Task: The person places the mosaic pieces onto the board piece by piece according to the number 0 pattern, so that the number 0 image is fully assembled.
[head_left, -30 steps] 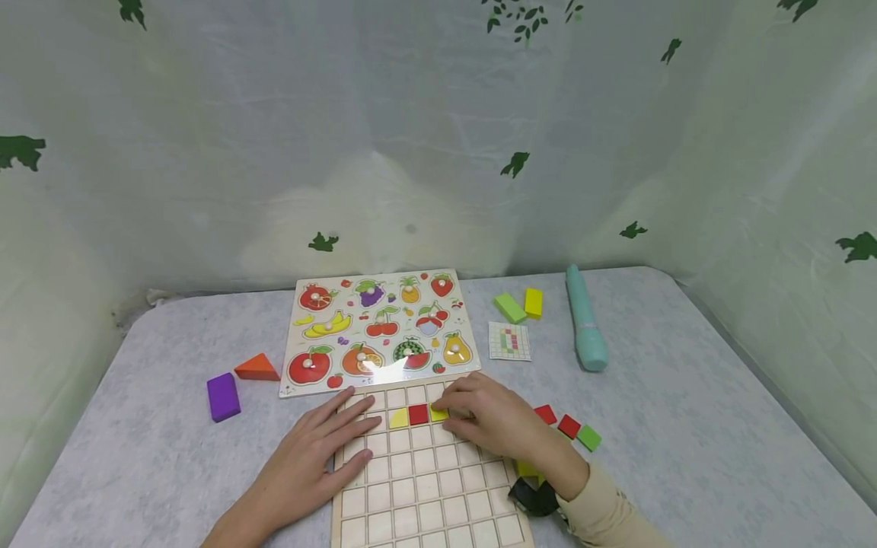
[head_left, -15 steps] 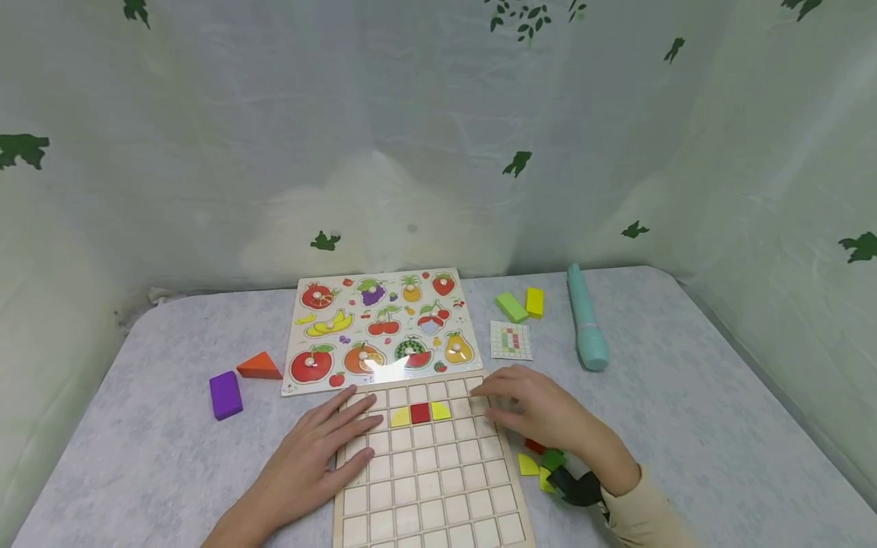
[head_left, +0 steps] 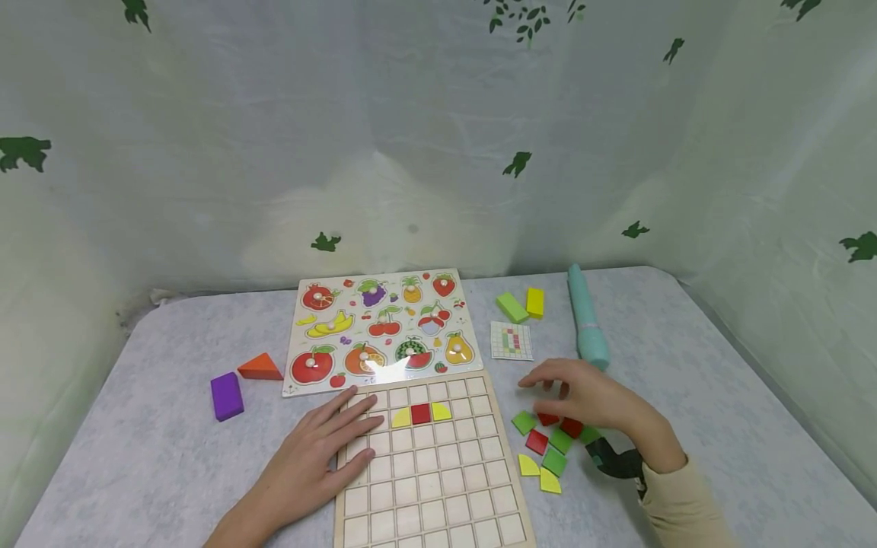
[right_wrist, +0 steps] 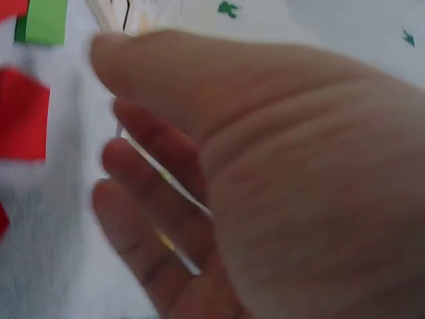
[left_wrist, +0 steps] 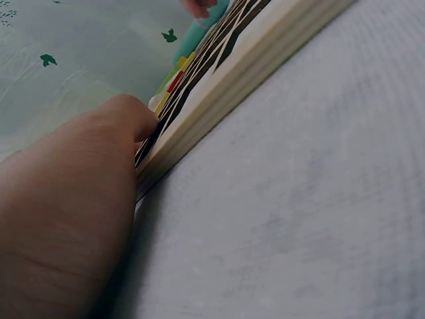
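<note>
My left hand rests with spread fingers on the left edge of a wooden grid board. In the board's second row a red square tile sits between two yellow quarter-round tiles, one on the left and one on the right. My right hand hovers right of the board, over a loose group of red, green and yellow tiles. Its fingers are relaxed and hold nothing. In the right wrist view a red tile lies beyond the fingertips.
Behind the board lies a fruit knob puzzle. A small pattern card, a green block, a yellow block and a teal cylinder-like object are at back right. A purple block and an orange triangular block stand left.
My right hand has let go of the right yellow tile on the board and moved right, over the loose tiles. My left hand has stayed in place.
</note>
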Available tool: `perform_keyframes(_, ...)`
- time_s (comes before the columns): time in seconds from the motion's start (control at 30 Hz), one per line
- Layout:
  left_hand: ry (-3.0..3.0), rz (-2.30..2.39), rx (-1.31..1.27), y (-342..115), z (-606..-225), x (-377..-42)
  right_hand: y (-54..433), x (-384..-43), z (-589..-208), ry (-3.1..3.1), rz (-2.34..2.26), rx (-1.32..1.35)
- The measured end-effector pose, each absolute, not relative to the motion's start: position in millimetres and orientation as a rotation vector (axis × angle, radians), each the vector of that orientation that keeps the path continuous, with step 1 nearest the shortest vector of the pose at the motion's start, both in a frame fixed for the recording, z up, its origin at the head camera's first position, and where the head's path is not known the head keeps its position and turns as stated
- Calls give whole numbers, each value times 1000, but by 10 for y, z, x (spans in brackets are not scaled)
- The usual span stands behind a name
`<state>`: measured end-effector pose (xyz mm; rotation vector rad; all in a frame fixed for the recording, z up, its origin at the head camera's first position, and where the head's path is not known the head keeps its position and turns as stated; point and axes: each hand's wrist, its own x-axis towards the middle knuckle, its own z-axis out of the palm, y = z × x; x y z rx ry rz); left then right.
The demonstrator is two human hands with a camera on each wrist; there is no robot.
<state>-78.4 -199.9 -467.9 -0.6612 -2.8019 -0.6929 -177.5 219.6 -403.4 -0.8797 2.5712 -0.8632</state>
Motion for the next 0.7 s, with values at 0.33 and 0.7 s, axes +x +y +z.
perform_keyframes(0.33, -2803, -688, -660, -1996, -4683, -789, 2327, -1825, -4100, 2469, -819, -748)
perform_keyframes(0.7, -2811, -684, -661, -1996, -4672, -795, 2241, -1832, -4192, 2592, -751, -795)
